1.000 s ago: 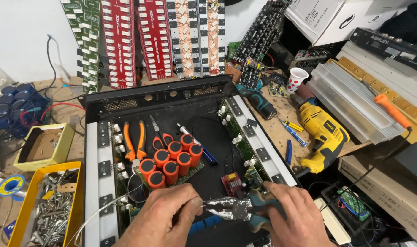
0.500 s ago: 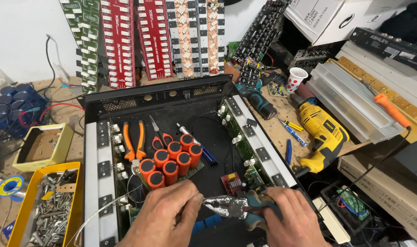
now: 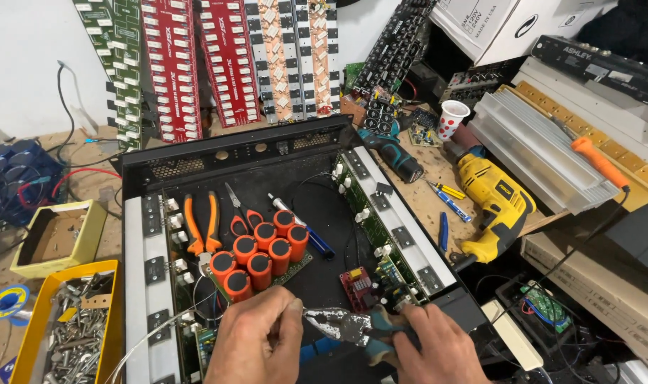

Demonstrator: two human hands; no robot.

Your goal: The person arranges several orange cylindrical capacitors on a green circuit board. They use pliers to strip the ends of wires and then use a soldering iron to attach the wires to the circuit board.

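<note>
I am holding worn pliers (image 3: 349,326) in my right hand (image 3: 438,352), fingers wrapped shut around the teal handles at the near edge of the open black amplifier chassis (image 3: 267,153). The plier nose is pointing left toward my left hand (image 3: 260,341). My left-hand fingers (image 3: 290,313) are pinching closed right at the plier tip; what they are gripping is too small to tell. A thin grey wire (image 3: 150,338) is running out to the left from under that hand.

Just beyond my left hand, a cluster of orange capacitors (image 3: 260,252) is standing upright on a board inside the chassis. Orange-handled pliers (image 3: 202,224) and red-handled cutters (image 3: 242,213) are lying beside them, toward the far left. A small red circuit board (image 3: 357,283) is sitting just beyond the plier jaws.

On the tabletop to the right, a yellow drill (image 3: 495,206) is lying well apart. On the near left, a yellow bin of screws (image 3: 68,334) is sitting.
</note>
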